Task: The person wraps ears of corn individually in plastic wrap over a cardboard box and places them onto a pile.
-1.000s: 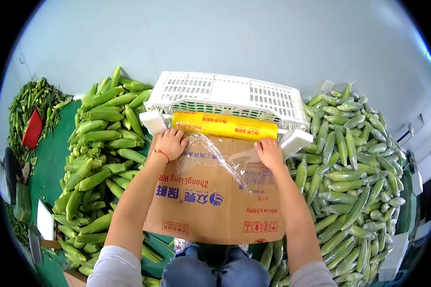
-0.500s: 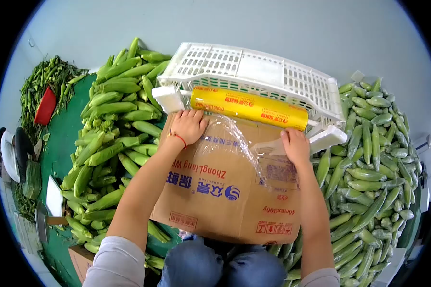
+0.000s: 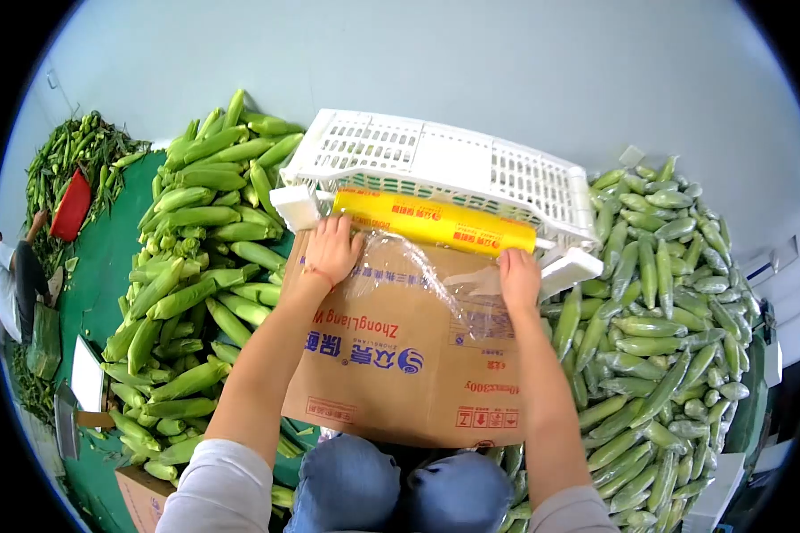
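A cardboard box (image 3: 400, 373) with printed writing lies in front of my knees. Across its far edge runs a yellow film roll (image 3: 436, 222) on a rod between white foam end pieces. My left hand (image 3: 332, 250) rests on the box's far left, fingers spread and touching the roll's near side. At the roll's right end, my right hand (image 3: 518, 274) has its fingers together at the film's edge; what they hold is too small to tell. Clear film (image 3: 400, 266) lies wrinkled on the box between the hands.
Unwrapped corn (image 3: 196, 222) is heaped at left, film-wrapped corn (image 3: 649, 329) at right. Behind the roll stands a white plastic crate (image 3: 453, 160). Far left, a person (image 3: 18, 284) is beside a red scoop (image 3: 71, 206) and more green husks. A white scale-like plate (image 3: 87, 377) stands near the left heap.
The camera view has shifted and tilted. Both hands stay near the ends of the roll. The person at far left has come further into view, an arm reaching to the red scoop.
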Demonstrator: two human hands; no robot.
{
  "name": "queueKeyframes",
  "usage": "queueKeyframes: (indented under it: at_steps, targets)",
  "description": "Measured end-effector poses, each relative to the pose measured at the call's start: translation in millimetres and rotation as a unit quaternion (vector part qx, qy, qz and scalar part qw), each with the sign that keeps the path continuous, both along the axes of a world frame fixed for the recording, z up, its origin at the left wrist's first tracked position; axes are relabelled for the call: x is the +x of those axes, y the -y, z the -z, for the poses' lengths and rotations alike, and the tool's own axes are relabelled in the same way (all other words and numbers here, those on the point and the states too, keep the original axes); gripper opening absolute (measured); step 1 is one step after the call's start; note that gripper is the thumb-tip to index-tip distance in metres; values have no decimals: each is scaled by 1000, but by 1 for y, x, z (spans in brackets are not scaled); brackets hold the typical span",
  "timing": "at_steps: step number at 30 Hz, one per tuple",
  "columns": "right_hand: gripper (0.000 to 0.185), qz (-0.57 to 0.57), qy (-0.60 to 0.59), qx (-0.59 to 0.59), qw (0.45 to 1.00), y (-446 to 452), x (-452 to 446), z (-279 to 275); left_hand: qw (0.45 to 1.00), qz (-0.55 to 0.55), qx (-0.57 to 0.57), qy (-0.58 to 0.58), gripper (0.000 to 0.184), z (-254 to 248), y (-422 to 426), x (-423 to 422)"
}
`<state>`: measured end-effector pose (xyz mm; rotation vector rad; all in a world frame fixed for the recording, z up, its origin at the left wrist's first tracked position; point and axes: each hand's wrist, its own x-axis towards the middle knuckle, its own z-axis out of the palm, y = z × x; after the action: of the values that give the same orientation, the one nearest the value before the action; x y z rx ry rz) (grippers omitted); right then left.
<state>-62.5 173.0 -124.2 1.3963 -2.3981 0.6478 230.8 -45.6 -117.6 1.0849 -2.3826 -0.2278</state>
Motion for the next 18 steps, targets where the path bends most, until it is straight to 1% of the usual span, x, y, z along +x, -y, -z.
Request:
queueKeyframes:
  at_steps: [2, 3, 4, 6, 8, 9, 10, 11, 12, 13, 14, 15, 16, 17, 18]
  targets:
    - [17, -69, 2, -108, 992, -21, 20, -6, 993, 15, -19, -119, 43, 1, -14, 23]
    - [19, -78, 32, -127, 988, -37, 39, -12, 984, 21, -25, -173, 49, 6, -26, 35]
    - [22, -91, 65, -144, 983, -54, 61, -18, 978, 30, 36, -203, 53, 9, -42, 47]
    - [30, -111, 246, -175, 947, -84, 103, -15, 952, 43, 162, -255, 61, 3, -80, 76]
    - [33, -110, 154, -79, 979, -103, 125, -23, 984, 108, 105, -98, 69, -34, -113, 87]
    - [35, -116, 107, -31, 987, -107, 135, -22, 995, 92, 36, -29, 59, -21, -111, 84]
    - [36, -131, 94, -48, 986, -107, 125, -4, 996, 88, 10, -11, 50, -16, -107, 77]
    - [30, -103, 168, -45, 979, -105, 120, -5, 997, 74, -16, 11, 42, -13, -99, 68]
    - [20, -52, 241, -31, 969, -98, 114, -14, 996, 74, -21, -35, 26, -4, -87, 56]
    - [12, -84, 167, -25, 982, -90, 99, -1, 995, 67, -56, -45, 19, -2, -79, 47]
    - [10, -112, 103, -5, 988, -87, 105, -28, 996, 69, -57, -25, 14, -3, -68, 36]
    - [10, -165, 68, -29, 983, -84, 92, -14, 986, 107, -109, -69, 10, 5, -55, 32]
    - [11, -150, 165, -46, 974, -89, 89, -5, 991, 129, -4, -32, 9, 5, -53, 33]
    - [13, -137, 367, -85, 916, -102, 75, 16, 986, 141, 59, -63, 7, 4, -59, 39]
    - [15, -173, 436, -113, 876, -118, 80, 7, 979, 117, 152, -72, 7, -11, -70, 51]
